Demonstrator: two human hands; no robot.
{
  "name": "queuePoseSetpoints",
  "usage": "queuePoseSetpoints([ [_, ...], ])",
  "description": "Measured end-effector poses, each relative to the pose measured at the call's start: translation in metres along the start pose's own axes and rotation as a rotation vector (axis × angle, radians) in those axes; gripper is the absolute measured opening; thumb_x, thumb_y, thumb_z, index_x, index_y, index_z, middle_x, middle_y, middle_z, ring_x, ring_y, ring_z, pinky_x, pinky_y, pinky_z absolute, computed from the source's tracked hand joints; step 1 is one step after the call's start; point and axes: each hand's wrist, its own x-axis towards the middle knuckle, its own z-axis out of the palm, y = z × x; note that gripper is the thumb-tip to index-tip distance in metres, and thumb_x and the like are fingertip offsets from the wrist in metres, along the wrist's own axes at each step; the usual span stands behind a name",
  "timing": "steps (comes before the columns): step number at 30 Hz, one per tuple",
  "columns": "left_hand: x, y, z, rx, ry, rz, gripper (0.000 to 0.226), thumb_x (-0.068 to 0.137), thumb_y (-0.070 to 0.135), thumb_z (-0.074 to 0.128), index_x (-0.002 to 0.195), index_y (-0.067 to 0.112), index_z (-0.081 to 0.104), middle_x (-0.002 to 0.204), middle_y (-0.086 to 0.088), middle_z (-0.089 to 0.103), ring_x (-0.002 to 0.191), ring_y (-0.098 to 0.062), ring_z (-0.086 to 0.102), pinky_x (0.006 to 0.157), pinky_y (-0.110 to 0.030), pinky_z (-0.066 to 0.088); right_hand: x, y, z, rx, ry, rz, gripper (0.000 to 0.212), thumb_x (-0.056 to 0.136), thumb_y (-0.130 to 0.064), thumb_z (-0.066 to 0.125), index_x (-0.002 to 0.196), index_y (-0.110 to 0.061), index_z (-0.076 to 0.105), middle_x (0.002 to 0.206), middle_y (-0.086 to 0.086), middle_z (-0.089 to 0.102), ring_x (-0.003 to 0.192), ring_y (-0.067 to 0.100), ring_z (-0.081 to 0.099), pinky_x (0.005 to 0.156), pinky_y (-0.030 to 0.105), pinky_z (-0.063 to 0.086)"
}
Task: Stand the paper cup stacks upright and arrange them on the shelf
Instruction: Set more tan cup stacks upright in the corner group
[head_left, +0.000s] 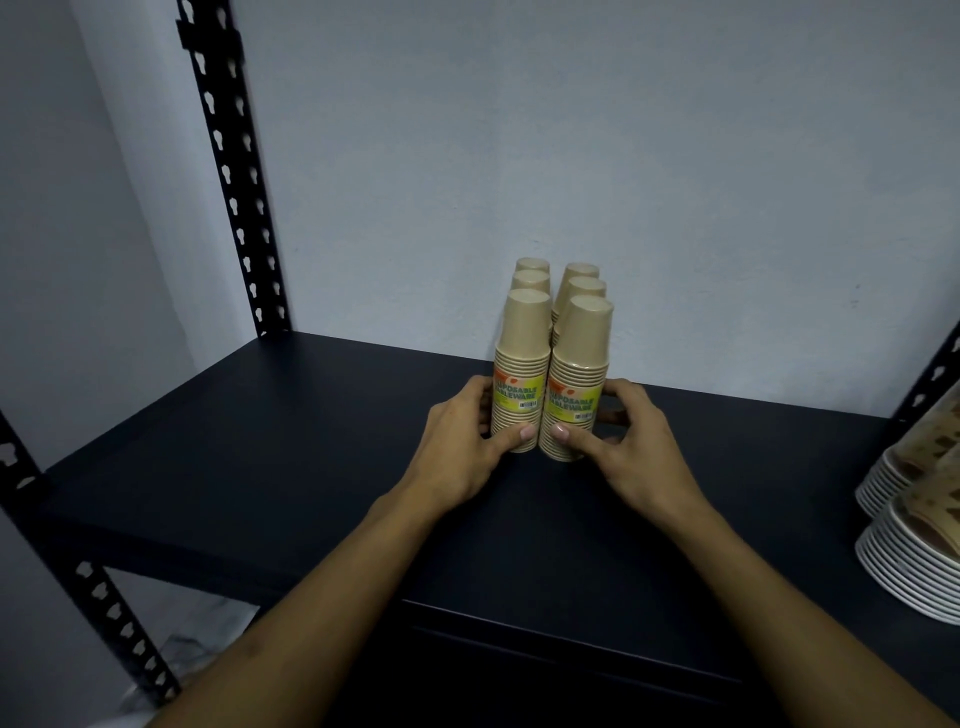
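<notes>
Left fingers (480, 395): curled round the left side of the front left cup stack (521, 371), thumb pressed on its front near the base; the left hand (462, 441) holds it from the side.
Right fingers (621, 395): curled round the right side of the front right cup stack (576, 379), thumb pressed on its front near the base; the right hand (631, 447) holds it from the side.
Front stacks: both upright, mouths down, touching side by side, each with a yellow label reading "disposable tableware" and a barcode.
Rear stacks (532, 275): four more tan stacks stand upright behind the front pair, two in each file, close together; only their tops show.
Whole group: six stacks in two files of three, running back to the wall.
Shelf (260, 467): dark board carrying the group near the middle of its back part.
Uprights (234, 171): black perforated metal posts at the back left and the front left corner.
Wall (571, 130): pale, plain, just behind the rear stacks.
Plates (914, 545): two piles of white-rimmed plates at the shelf's right edge, well apart from the cups.
</notes>
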Motion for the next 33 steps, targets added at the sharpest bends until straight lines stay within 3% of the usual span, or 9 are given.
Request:
queuePoseSetpoints([
  [12, -0.002, 0.002, 0.0, 0.01, 0.003, -0.039, 0.062, 0.082, 0.033, 0.083, 0.134, 0.016, 0.056, 0.123, 0.002, 0.071, 0.109, -0.008, 0.069, 0.097, -0.028, 0.057, -0.002, -0.001, 0.001, 0.016, -0.015, 0.013, 0.065, 0.084, -0.03, 0.082, 0.141, -0.023, 0.052, 0.141, -0.003, 0.056, 0.123, 0.009, 0.056, 0.096, 0.026, 0.052],
  [16, -0.003, 0.005, 0.0, 0.039, -0.001, -0.062, 0.061, 0.081, 0.034, 0.083, 0.132, 0.016, 0.056, 0.123, 0.002, 0.071, 0.106, -0.006, 0.068, 0.088, -0.014, 0.054, -0.003, -0.003, 0.001, 0.006, -0.025, 0.024, 0.066, 0.084, -0.03, 0.081, 0.142, -0.023, 0.05, 0.143, -0.003, 0.055, 0.12, 0.006, 0.054, 0.09, 0.017, 0.048],
  [19, -0.006, 0.008, -0.002, 0.104, -0.026, -0.086, 0.066, 0.08, 0.041, 0.083, 0.135, 0.018, 0.053, 0.129, 0.003, 0.067, 0.109, -0.004, 0.063, 0.083, -0.007, 0.048, -0.009, -0.007, 0.0, 0.003, -0.048, 0.074, 0.076, 0.079, -0.036, 0.085, 0.144, -0.024, 0.046, 0.146, -0.002, 0.054, 0.126, 0.009, 0.054, 0.103, 0.031, 0.05],
  [22, -0.019, 0.01, -0.003, 0.346, -0.053, -0.149, 0.09, 0.078, 0.06, 0.077, 0.148, 0.018, 0.039, 0.147, -0.002, 0.051, 0.133, -0.018, 0.051, 0.105, -0.031, 0.048, -0.02, -0.012, -0.004, -0.195, -0.008, 0.151, 0.095, 0.073, -0.055, 0.084, 0.15, -0.026, 0.036, 0.154, -0.003, 0.047, 0.141, 0.019, 0.045, 0.118, 0.047, 0.031],
  [24, -0.036, 0.013, -0.002, 0.581, -0.07, -0.208, 0.096, 0.086, 0.07, 0.058, 0.156, 0.013, 0.026, 0.16, -0.007, 0.036, 0.148, -0.025, 0.034, 0.12, -0.041, 0.032, -0.032, -0.015, -0.009, -0.367, 0.013, 0.227, 0.103, 0.076, -0.06, 0.079, 0.155, -0.025, 0.025, 0.158, -0.001, 0.042, 0.146, 0.022, 0.038, 0.119, 0.049, 0.022],
  [26, -0.055, 0.016, -0.001, 0.684, -0.102, -0.236, 0.093, 0.093, 0.073, 0.039, 0.159, 0.011, 0.02, 0.167, -0.009, 0.022, 0.156, -0.025, 0.016, 0.127, -0.042, 0.015, -0.048, -0.018, -0.013, -0.546, 0.005, 0.265, 0.093, 0.085, -0.062, 0.068, 0.156, -0.022, 0.025, 0.156, 0.002, 0.044, 0.145, 0.023, 0.038, 0.118, 0.048, 0.022],
  [28, -0.07, 0.019, -0.001, 0.731, -0.16, -0.25, 0.089, 0.096, 0.072, 0.026, 0.162, 0.013, 0.014, 0.171, -0.008, 0.01, 0.158, -0.024, 0.004, 0.128, -0.042, 0.006, -0.064, -0.02, -0.016, -0.722, -0.028, 0.235, 0.069, 0.095, -0.064, 0.05, 0.148, -0.021, 0.04, 0.15, 0.001, 0.049, 0.142, 0.02, 0.04, 0.116, 0.047, 0.025],
  [30, -0.082, 0.024, -0.003, 0.762, -0.204, -0.245, 0.086, 0.098, 0.07, 0.02, 0.162, 0.015, 0.01, 0.171, -0.006, 0.004, 0.158, -0.023, -0.001, 0.128, -0.042, 0.002, -0.08, -0.023, -0.019, -0.793, -0.067, 0.198, 0.057, 0.1, -0.061, 0.038, 0.141, -0.022, 0.049, 0.151, -0.001, 0.049, 0.144, 0.019, 0.038, 0.116, 0.047, 0.025],
  [33, -0.096, 0.028, -0.006, 0.773, -0.22, -0.214, 0.082, 0.099, 0.068, 0.019, 0.163, 0.017, 0.011, 0.171, -0.006, 0.005, 0.158, -0.023, -0.001, 0.128, -0.043, 0.002, -0.101, -0.028, -0.028, -0.807, -0.118, 0.181, 0.058, 0.103, -0.059, 0.032, 0.148, -0.024, 0.044, 0.162, -0.001, 0.038, 0.153, 0.018, 0.026, 0.12, 0.047, 0.02],
])
